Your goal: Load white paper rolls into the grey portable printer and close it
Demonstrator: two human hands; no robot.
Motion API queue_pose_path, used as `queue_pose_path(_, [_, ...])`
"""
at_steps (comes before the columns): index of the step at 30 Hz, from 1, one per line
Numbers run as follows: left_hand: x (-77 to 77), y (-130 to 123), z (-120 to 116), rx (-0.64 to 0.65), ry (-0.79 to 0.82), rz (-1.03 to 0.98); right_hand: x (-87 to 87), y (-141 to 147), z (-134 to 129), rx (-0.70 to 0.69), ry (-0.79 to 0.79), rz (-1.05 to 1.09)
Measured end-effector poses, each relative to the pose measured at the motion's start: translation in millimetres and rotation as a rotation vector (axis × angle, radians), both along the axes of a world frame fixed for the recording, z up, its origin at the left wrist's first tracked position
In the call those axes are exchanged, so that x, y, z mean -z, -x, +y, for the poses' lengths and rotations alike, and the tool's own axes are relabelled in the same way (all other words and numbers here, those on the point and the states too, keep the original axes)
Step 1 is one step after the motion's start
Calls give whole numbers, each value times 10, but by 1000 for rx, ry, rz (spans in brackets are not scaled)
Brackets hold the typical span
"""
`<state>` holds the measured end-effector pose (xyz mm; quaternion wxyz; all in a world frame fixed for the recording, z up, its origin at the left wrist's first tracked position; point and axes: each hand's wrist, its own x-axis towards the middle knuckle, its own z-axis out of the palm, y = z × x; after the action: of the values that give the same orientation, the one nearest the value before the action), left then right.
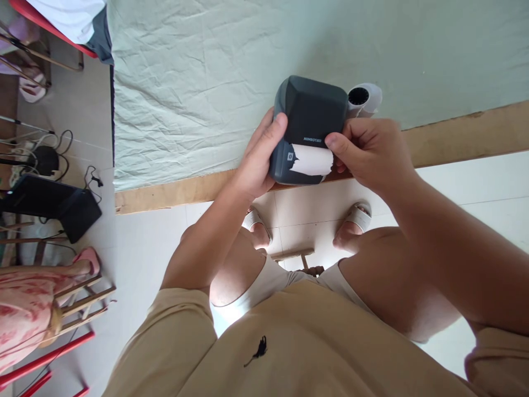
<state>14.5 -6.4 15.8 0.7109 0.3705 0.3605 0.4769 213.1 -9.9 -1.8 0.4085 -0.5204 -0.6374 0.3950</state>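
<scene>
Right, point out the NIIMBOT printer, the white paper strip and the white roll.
NIIMBOT printer [312,117], head view: on its dark top cover.
White paper strip [313,160], head view: middle of its face.
White roll [374,97], head view: on its pale right side.

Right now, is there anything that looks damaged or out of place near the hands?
Yes: the white paper on the front of the dark printer, between the left hand and the right hand, has a jagged left edge, as if torn unevenly rather than cut straight.
</scene>
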Motion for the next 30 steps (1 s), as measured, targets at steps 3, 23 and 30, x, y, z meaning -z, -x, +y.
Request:
queue_pose_path(3, [21, -3, 17, 22, 49, -67, 43, -17, -3, -3, -32, -21])
queue_pose_path(23, [77, -8, 67, -79, 164, 7, -245, 115, -43, 249, -332, 155])
queue_pose_path(30, [55, -19, 38, -66, 179, 51, -426, 156, 45, 200, -485, -382])
